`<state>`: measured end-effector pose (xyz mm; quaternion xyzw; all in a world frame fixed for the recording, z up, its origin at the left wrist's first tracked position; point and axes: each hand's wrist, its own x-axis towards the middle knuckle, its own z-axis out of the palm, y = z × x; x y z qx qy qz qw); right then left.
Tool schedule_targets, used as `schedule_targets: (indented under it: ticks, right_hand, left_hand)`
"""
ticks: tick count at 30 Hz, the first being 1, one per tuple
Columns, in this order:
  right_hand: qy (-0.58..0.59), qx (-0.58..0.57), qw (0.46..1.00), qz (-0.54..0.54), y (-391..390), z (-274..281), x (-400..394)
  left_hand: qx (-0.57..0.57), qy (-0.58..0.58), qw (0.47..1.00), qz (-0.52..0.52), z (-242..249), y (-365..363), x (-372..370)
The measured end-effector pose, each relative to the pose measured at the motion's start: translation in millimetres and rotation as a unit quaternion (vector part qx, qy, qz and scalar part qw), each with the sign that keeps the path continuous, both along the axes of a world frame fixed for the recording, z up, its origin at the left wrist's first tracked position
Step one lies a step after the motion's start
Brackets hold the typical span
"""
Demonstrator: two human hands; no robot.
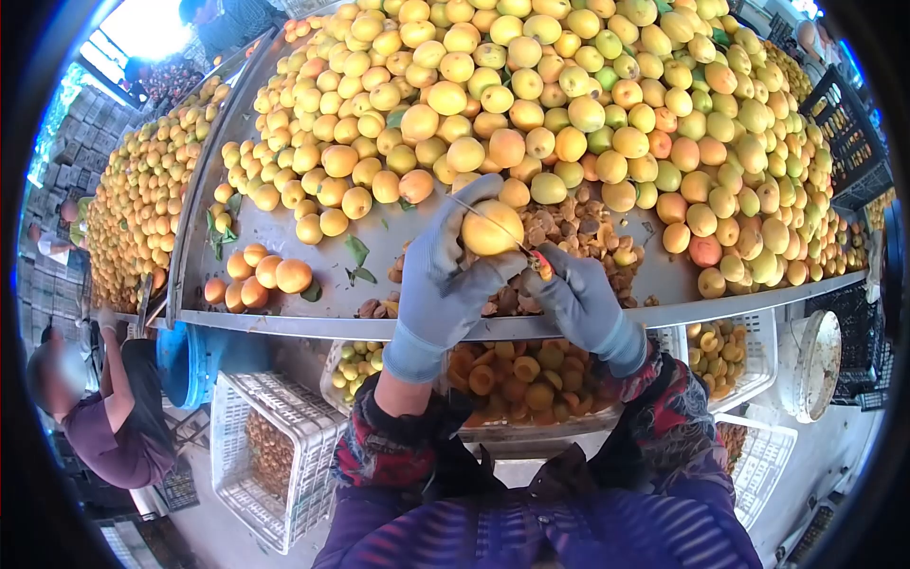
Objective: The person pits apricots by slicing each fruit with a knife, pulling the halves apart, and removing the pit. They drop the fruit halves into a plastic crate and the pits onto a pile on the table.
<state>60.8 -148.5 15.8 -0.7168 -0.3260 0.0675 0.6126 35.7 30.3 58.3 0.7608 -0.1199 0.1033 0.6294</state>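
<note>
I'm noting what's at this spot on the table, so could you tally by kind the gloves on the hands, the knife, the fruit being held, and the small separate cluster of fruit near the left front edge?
Gloves: 2
Knife: 1
Held fruit: 1
Visible cluster fruits: 7
Total: 11

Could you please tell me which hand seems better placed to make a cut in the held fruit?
Right, most likely: the right hand has the red handle in its grip, with the thin blade lying across the yellow fruit, which the left hand steadies.
</note>
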Motion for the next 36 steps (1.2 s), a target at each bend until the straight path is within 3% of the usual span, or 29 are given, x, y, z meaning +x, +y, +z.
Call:
schedule_targets:
  ticks: [4,5,6,9,10,12,13,14,15,16,17,18,19,20,22,23,24,25,28,29,31,33,35,36]
  right_hand:
    - [0.065,0.036,0.997,-0.003,4.2,2.2,-4.3]
    - [0.097,0.065,0.993,-0.019,6.6,2.9,-6.9]
    - [0.096,0.066,0.993,-0.020,8.9,3.0,-7.3]
    - [0.090,0.090,0.990,-0.060,10.4,1.3,-8.4]
    - [0.057,0.072,0.994,-0.051,9.3,1.1,-6.5]
    - [0.024,0.055,0.997,-0.043,5.3,0.3,-1.0]
    - [0.012,0.030,0.999,-0.032,2.1,-2.2,2.2]
    - [-0.001,0.006,1.000,-0.021,0.4,-3.0,3.8]
    - [-0.003,0.007,1.000,-0.023,0.6,-1.5,2.6]
    - [0.021,0.024,0.999,-0.023,1.1,0.7,0.6]
    - [0.045,0.042,0.998,-0.021,1.8,2.5,-0.5]
    - [0.044,0.041,0.998,-0.020,2.9,3.3,-0.7]
    - [0.033,0.032,0.999,-0.029,4.1,3.6,-1.4]
    - [0.022,0.023,0.999,-0.039,5.1,3.2,-2.4]
    - [0.022,0.017,0.999,-0.042,5.0,1.9,-3.8]
    - [0.021,0.011,0.999,-0.045,4.3,1.6,-3.9]
    - [0.022,0.010,0.999,-0.045,2.5,2.2,-2.3]
    - [0.008,-0.005,0.999,-0.034,-0.1,3.5,0.3]
    - [-0.004,-0.015,0.999,-0.030,1.3,3.3,1.2]
    - [-0.002,-0.010,0.999,-0.037,3.5,3.4,1.3]
    - [-0.017,-0.022,0.998,-0.056,5.9,5.2,-1.1]
    - [-0.028,-0.037,0.996,-0.076,5.2,3.2,-2.1]
    - [-0.144,-0.112,0.977,-0.107,3.7,-2.5,-0.6]
    - [-0.144,-0.112,0.977,-0.107,4.1,-3.2,-0.7]
  left_hand:
    - [-0.087,-0.012,0.996,0.026,-12.0,-9.5,2.5]
    - [-0.257,0.020,0.966,-0.031,-13.6,-13.6,2.2]
    - [-0.418,0.053,0.903,-0.087,-15.0,-15.3,2.2]
    - [-0.467,0.134,0.864,-0.134,-20.9,-13.2,0.5]
    - [-0.467,0.135,0.863,-0.134,-21.1,-11.8,-0.2]
    - [-0.303,0.051,0.951,-0.028,-18.7,-7.4,-0.9]
    - [-0.302,0.052,0.951,-0.029,-12.4,-4.5,-1.2]
    - [-0.086,-0.004,0.996,0.027,-2.3,-1.3,-0.9]
    - [0.134,-0.062,0.986,0.081,3.6,0.0,-0.3]
    - [0.044,-0.074,0.994,0.062,-3.0,-1.5,2.3]
    - [0.043,-0.076,0.994,0.063,-6.4,-6.2,1.6]
    - [-0.143,-0.022,0.989,0.031,-8.6,-12.7,-0.3]
    - [-0.323,0.033,0.946,-0.003,-10.6,-16.4,-1.5]
    - [-0.322,0.034,0.946,-0.003,-13.5,-17.0,-1.0]
    - [-0.458,0.109,0.881,-0.048,-18.8,-17.2,1.0]
    - [-0.459,0.108,0.880,-0.048,-16.8,-13.6,1.0]
    - [-0.290,0.053,0.955,-0.032,-12.8,-7.0,0.4]
    - [-0.109,-0.005,0.994,-0.016,-10.4,-3.3,0.0]
    - [-0.071,-0.069,0.995,0.015,-11.0,-6.8,-0.6]
    - [-0.071,-0.071,0.995,0.016,-13.9,-8.3,0.0]
    - [-0.347,0.034,0.937,-0.013,-22.6,-10.9,1.8]
    - [-0.361,0.057,0.931,-0.011,-22.9,-11.1,1.9]
    - [-0.375,0.077,0.924,-0.008,-21.6,-11.2,0.6]
    - [-0.288,0.031,0.957,0.008,-19.2,-10.9,-0.2]
